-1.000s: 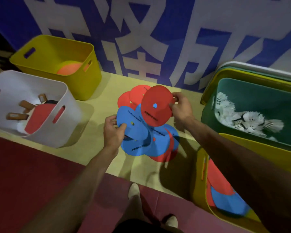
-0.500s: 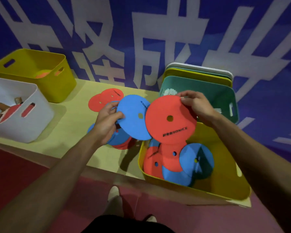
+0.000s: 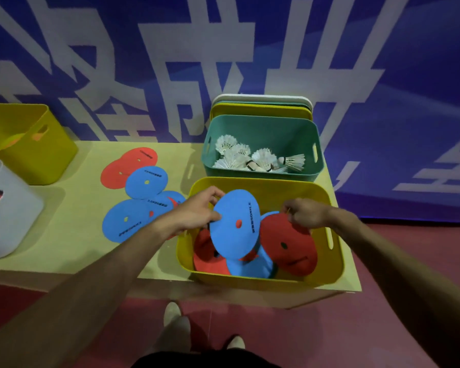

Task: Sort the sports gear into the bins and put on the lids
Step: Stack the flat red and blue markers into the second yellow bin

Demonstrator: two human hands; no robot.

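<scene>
blue disc, red disc, yellow bin, teal bin

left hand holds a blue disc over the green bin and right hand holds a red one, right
No: the head view shows the left hand holding the blue disc over the near yellow bin, not the green bin. The right hand does hold a red disc.

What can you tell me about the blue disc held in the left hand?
The blue disc is thin, flat, matte and round, seemingly foam, with a small hole in its middle and black lettering reading SONICE near one edge. The left hand pinches its upper left edge, thumb on the face. It hangs tilted over the near yellow bin, above the discs inside; whether it touches them is unclear.
</scene>
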